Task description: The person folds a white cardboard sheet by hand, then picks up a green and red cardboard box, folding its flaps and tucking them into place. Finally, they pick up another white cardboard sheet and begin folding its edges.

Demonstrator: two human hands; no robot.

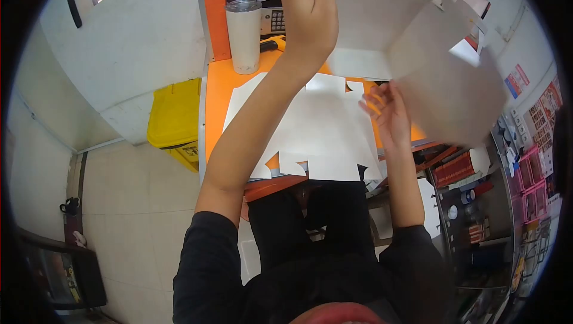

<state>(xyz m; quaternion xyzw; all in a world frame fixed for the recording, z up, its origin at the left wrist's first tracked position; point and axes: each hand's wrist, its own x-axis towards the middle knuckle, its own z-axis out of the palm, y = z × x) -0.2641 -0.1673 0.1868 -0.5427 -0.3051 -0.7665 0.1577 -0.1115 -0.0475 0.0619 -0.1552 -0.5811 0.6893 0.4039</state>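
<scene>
My left hand (310, 19) is raised at the top, its fingers closed on the edge of a large, partly folded cardboard sheet (441, 73) with pale grey faces. The sheet stands up on the right, one panel bent at an angle to the other and its right part blurred. Below its fold, my right hand (391, 115) has its fingers apart and slightly smeared, right beside the sheet's lower edge. Beneath both arms a flat white die-cut cardboard sheet (316, 127), with notches and tabs, lies on the orange desk (218, 94).
A lidded tumbler (243, 37) stands at the desk's back left, near a keypad device (276, 20) and a yellow-and-black tool (273, 44). Left of the desk is a yellow bin (174, 115). Shelves with pink baskets (530, 169) line the right side.
</scene>
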